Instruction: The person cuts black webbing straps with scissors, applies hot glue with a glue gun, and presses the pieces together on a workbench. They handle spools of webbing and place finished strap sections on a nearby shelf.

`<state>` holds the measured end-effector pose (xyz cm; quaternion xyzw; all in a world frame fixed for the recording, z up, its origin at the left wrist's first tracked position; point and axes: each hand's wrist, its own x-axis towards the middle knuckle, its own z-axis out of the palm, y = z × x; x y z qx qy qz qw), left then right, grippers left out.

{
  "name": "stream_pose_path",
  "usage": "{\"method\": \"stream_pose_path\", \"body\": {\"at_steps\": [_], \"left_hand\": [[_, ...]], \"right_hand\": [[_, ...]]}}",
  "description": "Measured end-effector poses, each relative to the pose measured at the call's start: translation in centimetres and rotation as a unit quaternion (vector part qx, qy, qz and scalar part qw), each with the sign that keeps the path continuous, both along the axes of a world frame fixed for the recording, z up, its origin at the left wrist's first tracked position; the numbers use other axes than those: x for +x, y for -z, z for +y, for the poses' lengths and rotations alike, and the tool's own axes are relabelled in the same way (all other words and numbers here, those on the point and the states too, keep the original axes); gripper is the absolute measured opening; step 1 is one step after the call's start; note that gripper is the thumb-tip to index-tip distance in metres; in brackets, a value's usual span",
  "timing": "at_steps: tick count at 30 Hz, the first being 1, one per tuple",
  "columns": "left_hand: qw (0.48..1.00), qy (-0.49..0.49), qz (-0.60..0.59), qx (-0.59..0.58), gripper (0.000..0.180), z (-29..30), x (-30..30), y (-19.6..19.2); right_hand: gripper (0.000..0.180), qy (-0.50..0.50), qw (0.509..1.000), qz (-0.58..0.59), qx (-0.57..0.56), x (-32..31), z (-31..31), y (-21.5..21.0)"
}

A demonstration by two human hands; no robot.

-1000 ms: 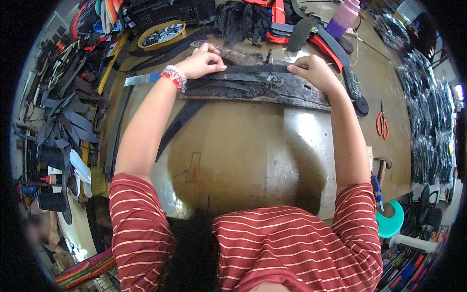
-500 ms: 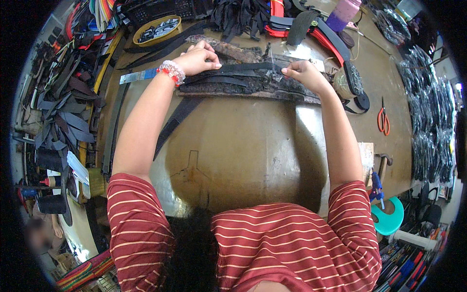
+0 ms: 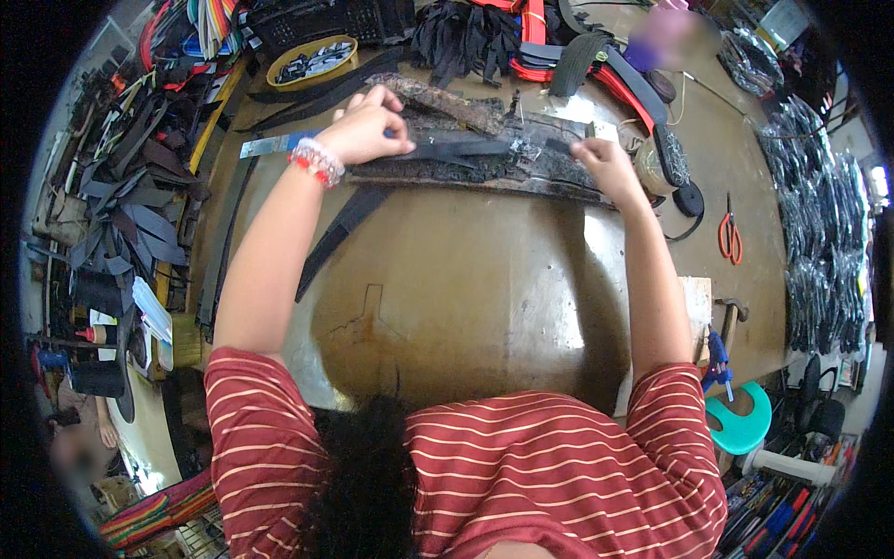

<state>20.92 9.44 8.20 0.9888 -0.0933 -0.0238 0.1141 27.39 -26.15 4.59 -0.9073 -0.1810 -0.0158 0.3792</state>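
My left hand (image 3: 368, 130) is closed, its thumb and fingers pinching a flat black strap (image 3: 461, 149) that runs to the right over a charred, dark board (image 3: 447, 180). At the board's middle stands a thin upright wire (image 3: 520, 104), with pale crusted bits around its base. Just right of this wire, my right hand (image 3: 610, 170) has its fingertips pinched together at a short dark strap piece (image 3: 559, 146). Motion blurs both sets of fingertips. A gap shows between the strap and the short piece.
Behind the board lie a rough bar (image 3: 447, 104) and a yellow bowl (image 3: 317, 82) of small parts. Orange-handled scissors (image 3: 730, 240), a hammer (image 3: 732, 317) and a blue glue gun (image 3: 717, 361) are at right. Black strips (image 3: 340, 238) extend from the board's left. A person sits at far lower left.
Before, the strap stretched between both hands across the wire. Now my right hand has moved right, away from the strap's end, and a gap has opened. My left hand shifted slightly down and left.
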Motion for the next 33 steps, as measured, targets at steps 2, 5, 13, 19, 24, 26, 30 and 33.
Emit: {"method": "stream_pose_path", "body": {"at_steps": [2,5,13,19,24,26,30,33], "left_hand": [[0.992,-0.053,-0.047,0.104,0.023,-0.2,-1.2,0.2],[0.978,-0.093,-0.150,0.114,0.022,-1.6,-2.0,-0.3],[0.960,0.162,-0.223,-0.043,0.022,-4.8,1.9,-4.5],[0.993,0.086,-0.010,-0.074,0.027,0.2,2.7,-1.6],[0.993,0.096,0.040,-0.060,0.029,2.0,4.3,1.0],[0.991,0.095,0.062,-0.077,0.030,2.0,4.6,1.2],[0.988,0.097,0.083,-0.092,0.032,2.0,4.7,1.1],[0.990,0.088,0.073,-0.081,0.033,1.8,4.6,1.1]], "right_hand": [[0.033,0.060,0.997,0.030,0.041,-0.6,-0.4,-1.6],[0.027,-0.040,0.994,-0.085,0.054,-1.6,0.9,-4.5],[0.032,-0.188,0.979,-0.075,0.016,-2.7,8.7,-8.5],[0.033,-0.119,0.988,-0.008,-0.102,0.2,2.8,-8.1],[0.037,-0.092,0.989,0.052,-0.101,2.7,0.7,-6.0],[0.037,-0.107,0.987,0.055,-0.108,3.0,0.7,-5.1],[0.036,-0.121,0.983,0.066,-0.122,3.2,0.9,-3.2],[0.037,-0.113,0.985,0.102,-0.087,3.1,0.8,-1.6]]}}
